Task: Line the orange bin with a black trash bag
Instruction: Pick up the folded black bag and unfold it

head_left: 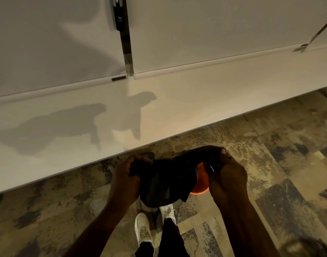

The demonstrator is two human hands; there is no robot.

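Head view, lower centre: the left hand (124, 179) and right hand (227, 175) each clench an edge of the thin black plastic trash bag (166, 179), stretched between them. Just behind it, the round orange plastic bin (201, 184) peeks out, mostly hidden. With the bag's mouth seemingly unopened and the rim covered, the film could miss the rim or tear under a hard pull.

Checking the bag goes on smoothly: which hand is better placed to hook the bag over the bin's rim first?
Probably the right hand: it grips the black bag directly beside the orange bin, whereas the left hand is farther away.

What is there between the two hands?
In the head view, the black trash bag stretches between the left hand and right hand, covering most of the orange bin.
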